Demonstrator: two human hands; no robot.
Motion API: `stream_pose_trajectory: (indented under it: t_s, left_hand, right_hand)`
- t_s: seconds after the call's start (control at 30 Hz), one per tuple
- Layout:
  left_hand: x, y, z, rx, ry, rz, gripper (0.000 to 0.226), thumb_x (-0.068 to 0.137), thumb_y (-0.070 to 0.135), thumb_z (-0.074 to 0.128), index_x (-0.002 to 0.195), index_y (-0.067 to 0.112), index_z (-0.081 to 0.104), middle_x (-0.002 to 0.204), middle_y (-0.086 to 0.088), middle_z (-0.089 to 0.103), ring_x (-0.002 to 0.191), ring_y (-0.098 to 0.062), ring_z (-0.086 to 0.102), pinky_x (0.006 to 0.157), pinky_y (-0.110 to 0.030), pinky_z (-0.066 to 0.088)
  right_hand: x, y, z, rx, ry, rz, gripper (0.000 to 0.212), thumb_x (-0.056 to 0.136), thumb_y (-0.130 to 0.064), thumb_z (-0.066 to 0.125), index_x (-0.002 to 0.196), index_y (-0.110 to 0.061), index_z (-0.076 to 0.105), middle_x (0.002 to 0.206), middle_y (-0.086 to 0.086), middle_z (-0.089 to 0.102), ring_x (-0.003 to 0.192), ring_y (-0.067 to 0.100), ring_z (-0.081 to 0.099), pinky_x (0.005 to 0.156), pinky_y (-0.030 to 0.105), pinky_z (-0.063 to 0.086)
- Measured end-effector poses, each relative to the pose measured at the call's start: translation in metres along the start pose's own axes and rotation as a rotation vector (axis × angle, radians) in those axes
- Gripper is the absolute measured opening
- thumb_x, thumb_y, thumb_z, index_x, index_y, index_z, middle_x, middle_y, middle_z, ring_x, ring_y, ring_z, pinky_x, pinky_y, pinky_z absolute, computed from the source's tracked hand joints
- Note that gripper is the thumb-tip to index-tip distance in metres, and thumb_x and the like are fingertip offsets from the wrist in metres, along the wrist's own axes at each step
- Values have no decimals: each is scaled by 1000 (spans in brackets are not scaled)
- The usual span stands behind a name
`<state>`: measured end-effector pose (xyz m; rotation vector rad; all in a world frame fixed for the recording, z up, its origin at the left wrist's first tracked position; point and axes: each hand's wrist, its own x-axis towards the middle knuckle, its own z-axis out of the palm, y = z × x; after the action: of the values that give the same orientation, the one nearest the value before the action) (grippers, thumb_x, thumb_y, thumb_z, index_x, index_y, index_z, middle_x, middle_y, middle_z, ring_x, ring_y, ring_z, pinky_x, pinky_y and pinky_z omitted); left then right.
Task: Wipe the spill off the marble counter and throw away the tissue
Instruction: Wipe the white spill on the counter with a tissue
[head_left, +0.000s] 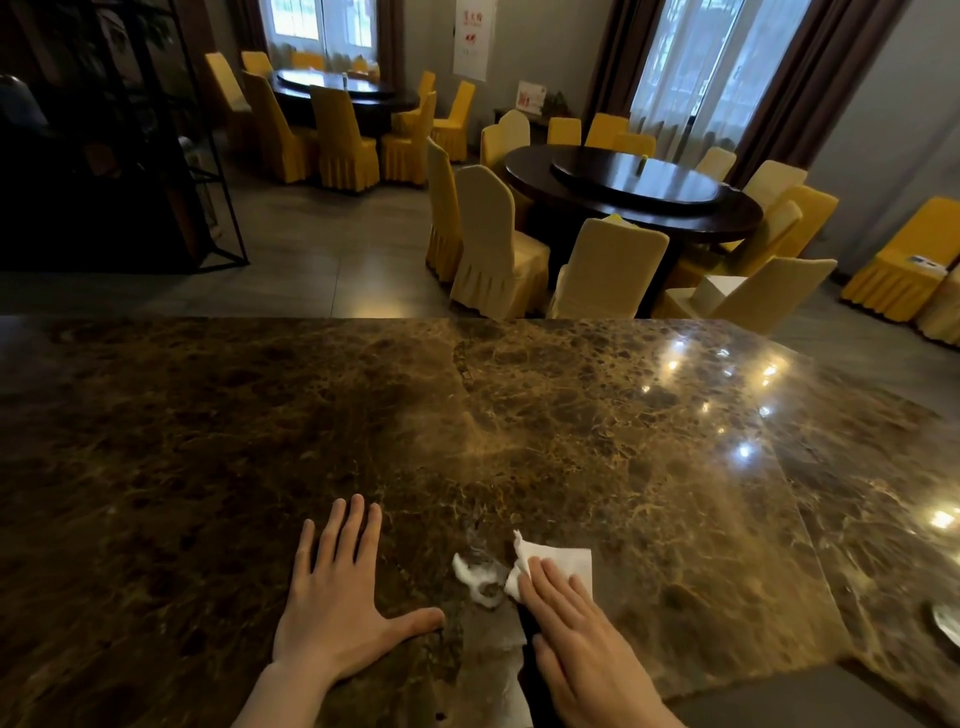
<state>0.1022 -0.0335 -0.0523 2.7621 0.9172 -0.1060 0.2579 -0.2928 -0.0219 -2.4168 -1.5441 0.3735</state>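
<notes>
A brown marble counter (519, 415) fills the lower half of the head view. A small white, foamy spill (478, 577) lies on it near the front edge. My right hand (576, 639) lies flat on a white tissue (563, 561), pressing it to the marble just right of the spill, with the tissue's left edge touching the spill. My left hand (343, 597) rests palm down on the counter to the left of the spill, fingers spread, holding nothing. A wet smear (488, 639) runs from the spill toward me.
Beyond the counter's far edge stand round dark dining tables (634, 192) ringed by yellow-covered chairs (493, 244). A dark metal shelf (119, 156) stands at the far left. A shiny object (948, 623) sits at the counter's right edge.
</notes>
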Motion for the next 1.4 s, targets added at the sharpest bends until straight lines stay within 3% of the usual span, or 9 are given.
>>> stream_pose_trajectory:
  t_s: [0.17,0.3,0.6,0.77,0.97,1.13,1.23,1.33,1.4]
  left_hand:
    - [1,-1,1,28,-17,-5,150,49,120,9,158,24,-31,167,3,-39,153,-19,-41,130,-54,-20]
    - [0,-1,-1,11,-16,1,151,49,121,10,159,24,-30,169,3,-36,154,-19,-39,131,-54,-18]
    - [1,0,-2,11,-33,1,150,49,121,9,157,24,-32,166,2,-40,153,-20,-42,129,-54,-21]
    - [-1,1,-4,31,-34,-1,152,49,120,7,158,23,-31,168,1,-39,154,-20,-40,130,-55,-18]
    - [1,0,-2,14,-45,7,150,49,121,9,156,25,-33,166,3,-41,153,-19,-41,129,-54,-21]
    - [-1,0,-5,40,-70,1,150,48,120,6,156,24,-35,166,1,-43,152,-20,-43,129,-54,-20]
    - [0,0,-8,15,-85,-6,152,46,121,7,156,25,-35,166,3,-42,152,-19,-42,129,-54,-20]
    - [0,3,-9,21,-99,-13,152,45,121,6,155,25,-36,166,4,-42,153,-19,-42,129,-54,-20]
    - [-1,3,-10,19,-103,-15,153,44,121,6,155,24,-36,166,3,-42,153,-20,-41,130,-54,-20]
  right_hand:
    - [21,13,-6,-48,22,14,61,99,-42,21,156,-36,-1,163,-16,-10,147,-1,-18,120,23,-11]
    - [65,11,-23,64,18,143,57,103,-31,28,157,-28,10,165,-9,-3,149,5,-12,124,31,-2]
    - [12,10,-10,52,-36,54,63,91,-41,24,154,-44,13,159,-28,-5,145,-9,-12,121,20,-4]
    - [62,-9,-28,119,18,156,56,102,-29,32,156,-29,18,164,-14,3,150,3,-6,122,27,5]
    - [13,-1,-6,72,-34,65,64,93,-39,27,154,-43,10,160,-26,-4,144,-11,-15,123,27,4]
    - [64,1,-28,111,33,167,54,104,-29,33,156,-29,18,164,-14,5,150,4,-3,123,29,11]
    - [52,2,-14,99,60,118,55,103,-28,36,155,-36,20,160,-22,4,149,0,-1,120,23,13]
    - [22,6,-7,72,160,100,52,99,-31,54,142,-54,38,150,-36,24,141,-13,15,110,18,32]
    - [16,5,-10,116,266,110,43,91,-26,68,125,-50,60,137,-30,52,132,-11,40,102,19,43]
